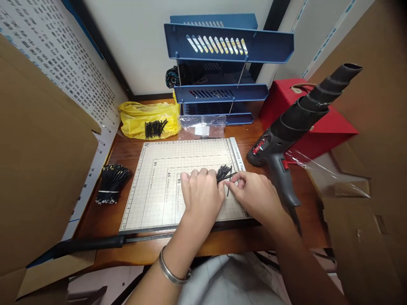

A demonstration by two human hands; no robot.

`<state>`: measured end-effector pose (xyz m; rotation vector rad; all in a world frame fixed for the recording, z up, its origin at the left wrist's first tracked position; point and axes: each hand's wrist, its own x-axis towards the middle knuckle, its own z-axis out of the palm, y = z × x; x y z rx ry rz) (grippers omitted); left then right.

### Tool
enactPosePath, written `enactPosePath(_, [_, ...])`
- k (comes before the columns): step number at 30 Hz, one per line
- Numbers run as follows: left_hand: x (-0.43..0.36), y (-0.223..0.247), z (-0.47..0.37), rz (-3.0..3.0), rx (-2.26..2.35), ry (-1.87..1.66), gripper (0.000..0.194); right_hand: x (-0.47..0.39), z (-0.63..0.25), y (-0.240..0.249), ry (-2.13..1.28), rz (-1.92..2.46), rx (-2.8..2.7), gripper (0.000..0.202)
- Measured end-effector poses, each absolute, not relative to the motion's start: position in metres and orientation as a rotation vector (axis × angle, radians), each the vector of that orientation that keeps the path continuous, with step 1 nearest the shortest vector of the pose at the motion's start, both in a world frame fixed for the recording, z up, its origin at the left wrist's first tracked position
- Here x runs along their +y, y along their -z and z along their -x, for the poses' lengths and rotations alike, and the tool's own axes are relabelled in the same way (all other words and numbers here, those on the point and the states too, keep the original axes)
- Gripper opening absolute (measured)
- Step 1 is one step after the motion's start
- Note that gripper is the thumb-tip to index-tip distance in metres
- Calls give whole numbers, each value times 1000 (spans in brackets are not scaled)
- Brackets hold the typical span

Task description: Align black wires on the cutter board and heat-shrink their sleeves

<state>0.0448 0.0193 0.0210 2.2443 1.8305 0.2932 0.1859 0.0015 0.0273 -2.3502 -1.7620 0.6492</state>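
My left hand (202, 190) is closed over a bundle of thin black wires (224, 171), whose ends fan out past its fingers above the gridded board of a paper cutter (162, 173). Most of the bundle is hidden under that hand. Just to the right, my right hand (256, 192) pinches a thin black wire (228, 190) between thumb and fingertips, close beside the left thumb. One pale-tipped end of this wire points down toward the board. At the left, a larger bundle of black wires (112, 184) with a white band lies on the wooden table.
The cutter's black handle (89, 245) runs along the front edge. Behind the board lie a yellow bag (133, 118) with short black pieces (155, 128) on it and a clear bag (203, 127). A heat gun (282, 140), red box (327, 144) and blue tray rack (222, 93) stand around.
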Motion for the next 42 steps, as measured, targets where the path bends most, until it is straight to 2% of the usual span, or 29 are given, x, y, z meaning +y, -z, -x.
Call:
enactPosePath(9, [19,-12,-55,-2203,1925,-298,22,-2,-189,-29,-689,2267,-1744,18])
enactPosePath(19, [10,-10,-48,-2222,1882,-325,35,1,-193,-24,-671,2237,-1760,24])
enactPosePath(30, [3,-2,-37,-2337,1642,-471,31,5,-187,-23,-643,2201,-1789,26])
enactPosePath(37, [6,4,-31,-2200,1603,-592,10,8,-187,-26,-663,2214,-1774,21])
enactPosePath(42, [6,6,-29,-2165,1566,-606,13,11,-195,-27,-640,2206,-1798,27])
